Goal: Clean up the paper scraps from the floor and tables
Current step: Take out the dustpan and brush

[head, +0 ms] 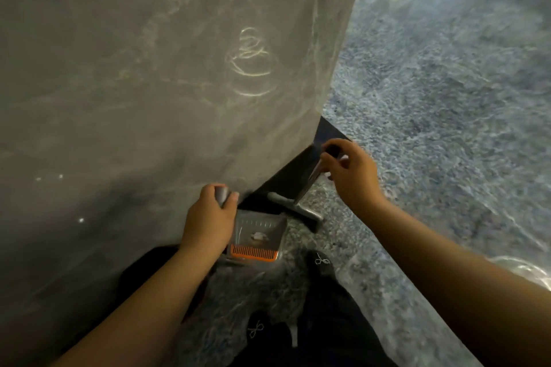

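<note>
Both hands (208, 217) curl round dustpan (258, 235); broom (298, 202).

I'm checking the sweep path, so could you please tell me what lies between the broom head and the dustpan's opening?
In the head view, only a short bare strip of speckled floor separates the broom head from the dustpan; no scrap shows there.
</note>
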A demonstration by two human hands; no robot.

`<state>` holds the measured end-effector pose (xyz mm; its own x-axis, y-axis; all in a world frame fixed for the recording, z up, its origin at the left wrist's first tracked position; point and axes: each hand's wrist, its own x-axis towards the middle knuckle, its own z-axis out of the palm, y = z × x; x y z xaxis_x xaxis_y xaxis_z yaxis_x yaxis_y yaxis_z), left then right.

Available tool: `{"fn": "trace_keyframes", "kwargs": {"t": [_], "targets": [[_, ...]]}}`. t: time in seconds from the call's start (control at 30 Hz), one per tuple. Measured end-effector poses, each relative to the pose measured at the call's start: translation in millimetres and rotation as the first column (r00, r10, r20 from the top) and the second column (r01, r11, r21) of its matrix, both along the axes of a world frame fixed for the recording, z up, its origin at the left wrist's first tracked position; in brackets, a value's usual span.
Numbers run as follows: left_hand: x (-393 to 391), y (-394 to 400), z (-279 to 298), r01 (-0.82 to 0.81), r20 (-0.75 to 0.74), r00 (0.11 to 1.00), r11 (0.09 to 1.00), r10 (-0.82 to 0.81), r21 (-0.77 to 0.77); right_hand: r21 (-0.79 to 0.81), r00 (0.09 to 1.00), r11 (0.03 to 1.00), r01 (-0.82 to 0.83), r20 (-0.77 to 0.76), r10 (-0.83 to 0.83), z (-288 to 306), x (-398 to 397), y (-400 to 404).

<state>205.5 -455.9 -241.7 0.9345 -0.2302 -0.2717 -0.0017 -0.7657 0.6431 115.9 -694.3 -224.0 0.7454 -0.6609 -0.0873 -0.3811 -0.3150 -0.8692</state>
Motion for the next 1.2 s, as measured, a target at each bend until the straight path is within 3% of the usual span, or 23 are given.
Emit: {"fn": "trace_keyframes", "kwargs": {"t": [0.17, 0.3, 0.47, 0.67, 1.0, 1.1, 1.2], "targets": [[-18, 27, 10, 0.122, 0.063, 0.991, 0.993, -0.122, 0.013, 0.098, 0.989, 0.986, 0.137, 0.05, -0.143, -2, -62, 39], [-41, 45, 10, 0.186, 0.083, 0.979, 0.983, -0.186, 0.01, 0.073, 0.974, 0.976, 0.206, 0.085, -0.212, -6, -99, 60], [-74, 67, 11, 0.221, 0.142, 0.965, 0.975, -0.221, 0.015, -0.016, 0.978, 0.978, 0.207, 0.02, -0.206, -5, -142, 67], [-123, 90, 15, 0.303, 0.109, 0.947, 0.953, -0.304, 0.022, -0.1, 0.995, 0.99, 0.1, -0.008, -0.101, 2, -210, 84], [-196, 113, 1, 0.448, -0.005, 0.894, 0.892, -0.448, 0.063, 0.088, 0.982, 0.996, 0.023, -0.187, -0.006, -6, -310, 172], [-206, 118, -4, 0.478, -0.01, 0.878, 0.876, -0.479, 0.056, 0.102, 0.952, 0.989, 0.111, -0.296, -0.076, -13, -326, 199], [-215, 121, -6, 0.484, -0.013, 0.875, 0.874, -0.484, 0.036, 0.228, 0.921, 0.954, 0.195, -0.376, -0.099, -18, -332, 219]]}}
